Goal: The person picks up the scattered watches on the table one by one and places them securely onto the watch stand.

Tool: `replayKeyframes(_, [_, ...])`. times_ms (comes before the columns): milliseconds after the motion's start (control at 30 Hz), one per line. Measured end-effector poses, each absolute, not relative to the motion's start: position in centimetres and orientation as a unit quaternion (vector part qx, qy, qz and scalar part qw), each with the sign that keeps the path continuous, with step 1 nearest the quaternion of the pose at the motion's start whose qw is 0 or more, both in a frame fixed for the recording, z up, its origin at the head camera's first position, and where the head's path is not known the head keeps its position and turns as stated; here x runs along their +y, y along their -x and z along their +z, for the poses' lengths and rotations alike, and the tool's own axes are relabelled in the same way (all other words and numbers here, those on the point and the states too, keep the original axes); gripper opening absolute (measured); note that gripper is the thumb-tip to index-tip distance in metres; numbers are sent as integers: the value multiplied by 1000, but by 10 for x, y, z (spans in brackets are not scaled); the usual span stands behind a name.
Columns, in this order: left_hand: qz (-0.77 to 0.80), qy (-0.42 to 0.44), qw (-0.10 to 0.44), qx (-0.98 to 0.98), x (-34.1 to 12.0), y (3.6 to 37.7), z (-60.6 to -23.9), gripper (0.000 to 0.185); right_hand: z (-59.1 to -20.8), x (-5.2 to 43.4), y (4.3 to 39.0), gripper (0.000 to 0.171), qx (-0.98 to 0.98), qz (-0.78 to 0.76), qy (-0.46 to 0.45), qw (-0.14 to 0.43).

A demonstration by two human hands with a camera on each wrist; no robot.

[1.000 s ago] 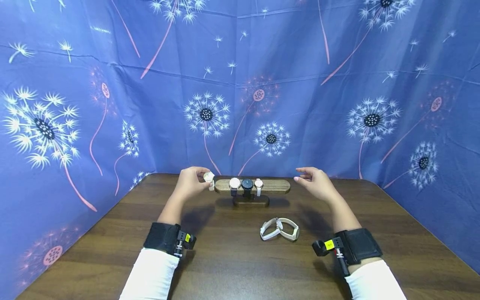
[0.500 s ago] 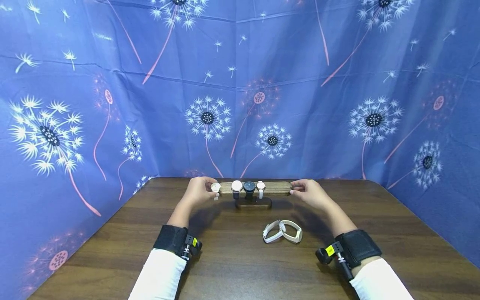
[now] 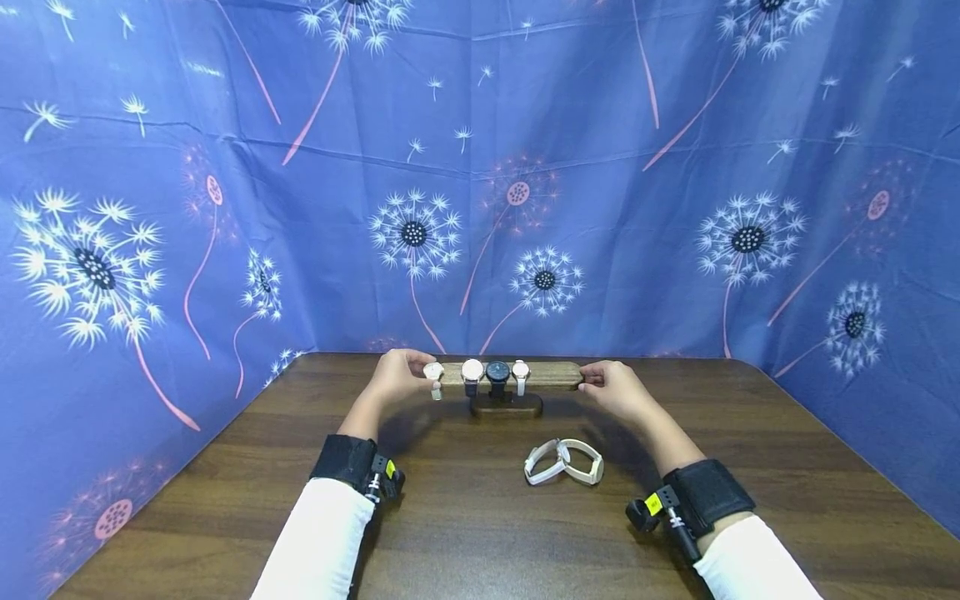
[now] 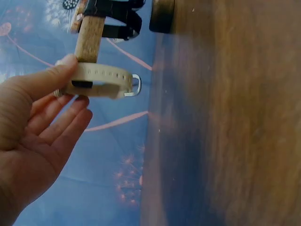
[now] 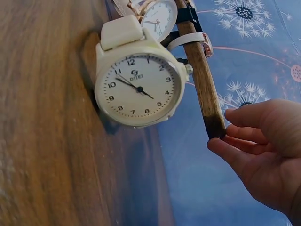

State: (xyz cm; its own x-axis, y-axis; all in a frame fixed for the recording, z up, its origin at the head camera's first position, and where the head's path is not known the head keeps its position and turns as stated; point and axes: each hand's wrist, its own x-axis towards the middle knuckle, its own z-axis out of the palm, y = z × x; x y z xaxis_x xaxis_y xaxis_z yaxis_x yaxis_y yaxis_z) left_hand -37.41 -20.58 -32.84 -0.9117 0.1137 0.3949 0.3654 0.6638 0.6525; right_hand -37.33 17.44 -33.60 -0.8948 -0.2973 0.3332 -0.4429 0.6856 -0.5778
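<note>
In the head view, the left hand (image 3: 395, 379) and a cream-strapped watch (image 3: 432, 372) block the nine o'clock end of the long brown wooden bar (image 3: 555, 374), the right hand (image 3: 617, 390) its three o'clock end. Blue dandelion-printed cloth (image 3: 480, 217) closes twelve o'clock. At five o'clock, two white looped watches (image 3: 562, 454) obstruct; at seven, the brown wooden worktop (image 3: 450, 492) leaves passage.

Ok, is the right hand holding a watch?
No, the right hand has its fingertips on the bare end of the wooden bar.

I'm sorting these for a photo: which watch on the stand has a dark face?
The black watch, between the dark-strapped watch and the small white-strapped watch. Those two, and the cream watch in the left hand, have pale faces.
</note>
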Motion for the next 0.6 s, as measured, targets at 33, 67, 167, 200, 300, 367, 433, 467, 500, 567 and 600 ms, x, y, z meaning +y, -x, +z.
replayKeyframes(33, [-393, 135, 157, -896, -207, 376, -329, 39, -336, 174, 373, 35, -912, 340, -203, 105])
replayKeyframes(67, [-397, 137, 151, -895, -207, 377, -329, 39, -336, 174, 373, 35, -913, 338, -203, 104])
replayKeyframes(167, [-402, 142, 139, -894, -208, 378, -328, 39, -335, 173, 372, 37, -914, 334, -206, 106])
replayKeyframes(200, [-400, 144, 138, -894, -209, 379, -328, 39, -335, 172, 372, 37, -913, 331, -210, 108])
replayKeyframes(300, [-399, 145, 135, -895, -208, 379, -327, 39, -335, 171, 371, 38, -912, 331, -214, 113])
replayKeyframes(367, [-396, 150, 134, -896, -206, 379, -326, 38, -335, 171, 371, 40, -913, 331, -211, 111])
replayKeyframes(433, [-393, 156, 132, -897, -205, 379, -324, 38, -335, 171, 371, 41, -913, 333, -207, 109])
replayKeyframes(467, [-391, 156, 131, -897, -204, 379, -324, 38, -335, 171, 371, 42, -913, 335, -205, 107])
replayKeyframes(500, [-391, 157, 129, -898, -203, 380, -324, 37, -336, 171, 371, 42, -913, 334, -207, 106])
replayKeyframes(567, [-389, 160, 127, -898, -201, 380, -323, 37, -336, 171, 371, 43, -913, 335, -209, 106])
replayKeyframes(600, [-388, 160, 126, -899, -200, 381, -323, 38, -336, 171, 371, 43, -913, 335, -210, 104])
